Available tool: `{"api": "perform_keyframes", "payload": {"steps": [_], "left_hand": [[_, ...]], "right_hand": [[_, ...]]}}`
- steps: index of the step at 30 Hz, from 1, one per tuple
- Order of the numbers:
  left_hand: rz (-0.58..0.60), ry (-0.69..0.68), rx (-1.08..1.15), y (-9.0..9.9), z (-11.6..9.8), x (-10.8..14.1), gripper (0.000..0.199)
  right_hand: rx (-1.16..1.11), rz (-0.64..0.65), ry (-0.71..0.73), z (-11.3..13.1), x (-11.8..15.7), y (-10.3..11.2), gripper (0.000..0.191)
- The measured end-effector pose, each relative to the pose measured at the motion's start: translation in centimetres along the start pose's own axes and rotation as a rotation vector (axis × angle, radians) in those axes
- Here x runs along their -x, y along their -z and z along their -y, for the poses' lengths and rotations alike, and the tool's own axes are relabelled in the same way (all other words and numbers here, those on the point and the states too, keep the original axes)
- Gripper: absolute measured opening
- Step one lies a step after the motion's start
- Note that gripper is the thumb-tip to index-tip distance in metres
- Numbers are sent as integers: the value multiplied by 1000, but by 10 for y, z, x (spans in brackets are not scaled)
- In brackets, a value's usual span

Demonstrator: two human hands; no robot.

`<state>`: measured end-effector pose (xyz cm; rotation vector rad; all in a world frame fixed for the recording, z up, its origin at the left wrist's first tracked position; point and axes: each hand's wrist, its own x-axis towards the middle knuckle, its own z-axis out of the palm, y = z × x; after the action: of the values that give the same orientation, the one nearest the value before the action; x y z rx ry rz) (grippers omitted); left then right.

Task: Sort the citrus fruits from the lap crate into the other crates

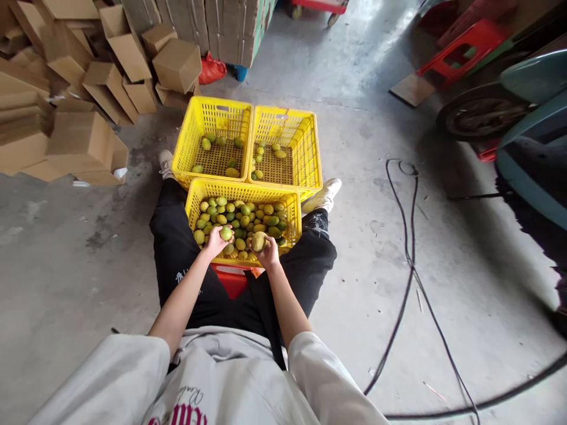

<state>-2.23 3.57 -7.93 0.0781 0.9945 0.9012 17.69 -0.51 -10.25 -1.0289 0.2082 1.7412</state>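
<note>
My left hand [215, 244] is closed around a smooth green lemon [226, 233], held over the front edge of the near yellow crate. In my right hand [270, 256] sits a larger, duller yellow-brown lemon [258, 241]. The near yellow crate [296, 219] stands between my legs and holds many green and yellow lemons [245, 221]. Beyond it, side by side, are a left yellow crate [185, 139] and a right yellow crate [311, 147], each with several lemons scattered on its slatted bottom. My forearms partly cover the near crate's front.
Cardboard boxes [91, 139] are piled at the left. A black cable [411, 260] loops across the concrete floor at the right, near a scooter [540, 141]. A red stool [465, 53] stands at the upper right. My shoes [325, 195] flank the crates.
</note>
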Motion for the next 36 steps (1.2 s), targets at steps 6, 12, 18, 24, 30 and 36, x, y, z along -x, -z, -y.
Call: {"api": "perform_keyframes", "payload": {"steps": [6,12,18,24,30,36], "left_hand": [[12,-50,-78,2,2,3,9],[85,-99,-243,6,5,6,35],[206,-76,-284,7,6,2,30],[92,66,-118,4,8,-3,13],[129,-4,-230,2,8,4,14],[185,1,-354,1,7,10,35]], "right_hand": [[49,67,17,-8,-8,-6,17],[184,-11,-136,-13,-6,2,21],[106,-119,-131,-2,1,1,12],[-61,25,-46,2,5,-5,19],[44,133,-65,-3,5,-7,24],[89,83,-76,-8,-2,-7,23]]}}
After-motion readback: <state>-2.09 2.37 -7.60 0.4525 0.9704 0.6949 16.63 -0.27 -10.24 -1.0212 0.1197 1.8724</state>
